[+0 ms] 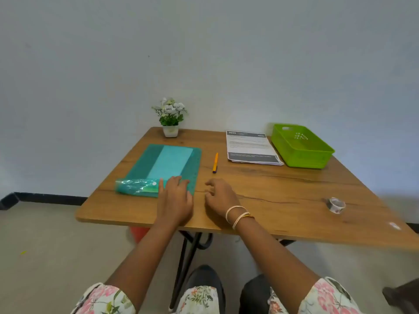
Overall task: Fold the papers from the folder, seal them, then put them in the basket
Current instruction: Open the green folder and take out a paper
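Observation:
A teal plastic folder (163,164) lies on the left of the wooden table (272,191), its near flap (136,188) with a white snap folded over. My left hand (175,198) rests flat on the folder's near right corner, fingers beside the flap. My right hand (218,196) hovers just right of the folder with fingers loosely curled, holding nothing. A stack of printed papers (251,147) lies at the back right beside a green basket (300,145), which has nothing in it. A roll of tape (336,205) sits near the right front.
An orange pen (215,163) lies between the folder and the papers. A small potted plant (170,117) stands at the table's back edge against the wall. My knees and the table's black legs are below the front edge.

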{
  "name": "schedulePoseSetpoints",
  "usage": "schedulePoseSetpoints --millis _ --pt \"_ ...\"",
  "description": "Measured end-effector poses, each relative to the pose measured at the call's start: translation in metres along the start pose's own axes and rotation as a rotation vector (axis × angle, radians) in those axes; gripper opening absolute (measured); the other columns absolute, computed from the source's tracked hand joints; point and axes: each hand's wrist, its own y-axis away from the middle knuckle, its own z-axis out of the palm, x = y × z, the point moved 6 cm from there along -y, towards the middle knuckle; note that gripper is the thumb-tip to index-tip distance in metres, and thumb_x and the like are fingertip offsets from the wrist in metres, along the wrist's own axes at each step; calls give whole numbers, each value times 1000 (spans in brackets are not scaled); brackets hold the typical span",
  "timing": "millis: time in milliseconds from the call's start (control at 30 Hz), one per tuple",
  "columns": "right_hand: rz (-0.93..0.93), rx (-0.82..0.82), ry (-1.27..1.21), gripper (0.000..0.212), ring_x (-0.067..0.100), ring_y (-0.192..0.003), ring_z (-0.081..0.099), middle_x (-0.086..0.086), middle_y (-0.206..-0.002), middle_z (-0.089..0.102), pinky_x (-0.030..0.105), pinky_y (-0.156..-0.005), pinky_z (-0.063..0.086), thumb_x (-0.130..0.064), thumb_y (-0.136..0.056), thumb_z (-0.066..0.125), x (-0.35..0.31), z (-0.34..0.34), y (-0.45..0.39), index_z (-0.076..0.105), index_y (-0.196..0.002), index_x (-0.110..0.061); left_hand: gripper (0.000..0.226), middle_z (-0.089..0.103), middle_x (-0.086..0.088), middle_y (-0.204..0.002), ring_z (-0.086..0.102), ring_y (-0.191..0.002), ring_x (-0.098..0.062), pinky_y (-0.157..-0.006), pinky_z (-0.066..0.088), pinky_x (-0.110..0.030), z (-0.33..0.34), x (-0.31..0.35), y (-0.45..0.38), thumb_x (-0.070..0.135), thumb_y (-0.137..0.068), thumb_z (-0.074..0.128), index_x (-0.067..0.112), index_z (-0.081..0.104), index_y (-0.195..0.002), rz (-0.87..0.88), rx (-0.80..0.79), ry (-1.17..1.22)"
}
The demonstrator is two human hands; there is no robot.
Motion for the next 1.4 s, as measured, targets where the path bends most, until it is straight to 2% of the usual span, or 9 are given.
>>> schedulePoseSetpoints --millis 200,467,733,833,933,1033,1133,1300,1400 --pt "-77 -123 49 63 24 -128 45 6 -140 47 43 -105 39 -37 -86 63 -41 29 -19 39 -141 -18 56 32 -12 -152 20 -145 -28 -113 2 -61 -9 -55 -5 35 -89 53 18 41 -142 -138 -85 -50" --pt "-58 -146 42 70 24 -121 51 4 -131 57 41 -102 42 -37 -80 72 -54 45 -29 43 -140 -18 58 40 -9 -134 39 -129 -25 -112 8 -61 -6 -70 -9 43 -90 52 20 36 -142 -147 -138 -71" --pt "16 -16 -133 42 21 -110 60 5 -121 64 34 -95 50 -19 -77 75 -35 29 -26 64 -117 -17 43 35 -23 -139 31 -133 -36 -108 31 -50 -7 -67 -3 37 -95 46 12 53 -130 -259 124 60" --pt "42 19 -154 27 19 -102 62 3 -110 66 30 -89 52 -14 -78 74 -17 17 -27 66 -103 -18 36 47 -19 -131 40 -128 -33 -110 25 -53 -19 -67 -6 34 -96 44 13 60 -120 -208 281 69" --pt "47 -4 -145 18 14 -89 58 1 -99 65 28 -83 51 -13 -78 74 -2 7 -28 66 -94 -16 34 60 -9 -117 54 -113 -26 -114 15 -52 -28 -69 -18 32 -97 41 13 63 -115 -177 298 99" --pt "82 -128 -122 26 14 -89 58 -1 -97 60 21 -75 47 -13 -79 74 7 5 -34 64 -102 -11 28 66 -6 -113 59 -104 -25 -103 35 -44 -25 -70 -35 27 -97 47 14 65 -114 -142 91 196" --pt "142 -266 -61 47 22 -105 60 7 -119 60 28 -84 51 -16 -76 75 8 8 -47 55 -118 -9 32 66 -4 -116 59 -102 -22 -87 46 -36 -7 -68 -44 31 -100 42 18 66 -117 -133 -237 137" --pt "89 -362 148 60 24 -113 54 6 -123 53 32 -89 45 -38 -81 71 -19 8 -68 49 -129 -11 33 65 -5 -121 58 -105 -22 -81 44 -32 -2 -72 -51 29 -99 43 21 66 -122 -156 -358 112" --pt "46 -413 210 62 22 -99 59 5 -114 63 33 -85 50 -49 -76 73 -36 25 -82 59 -121 -10 32 63 -4 -123 57 -107 -22 -82 45 -33 -1 -74 -53 29 -99 44 25 65 -123 -143 -398 79"
